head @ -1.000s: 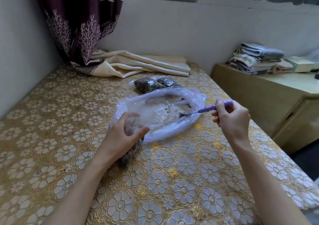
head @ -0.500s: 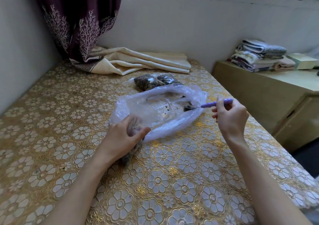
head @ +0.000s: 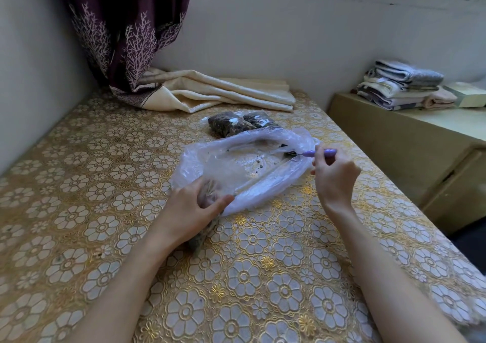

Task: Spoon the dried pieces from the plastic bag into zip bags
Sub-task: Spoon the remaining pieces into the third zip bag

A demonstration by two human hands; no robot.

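Observation:
A large clear plastic bag (head: 247,166) lies nearly flat on the table, with only a few dark crumbs of dried pieces inside. My right hand (head: 334,177) grips a purple-handled spoon (head: 313,153) whose bowl sits at the bag's right mouth. My left hand (head: 189,211) holds a small zip bag (head: 206,235) of dried pieces upright at the big bag's near-left corner; most of the zip bag is hidden by my fingers. Two filled zip bags (head: 236,124) lie just behind the big bag.
The table wears a gold floral lace cloth (head: 79,211). A cream and purple curtain (head: 210,93) drapes onto its far end. A wooden cabinet (head: 420,164) stands to the right with folded towels (head: 399,85) on top. Walls close the left and back.
My right hand has drawn the spoon rightwards, from the bag's middle to its right mouth. My left hand stays on the zip bag.

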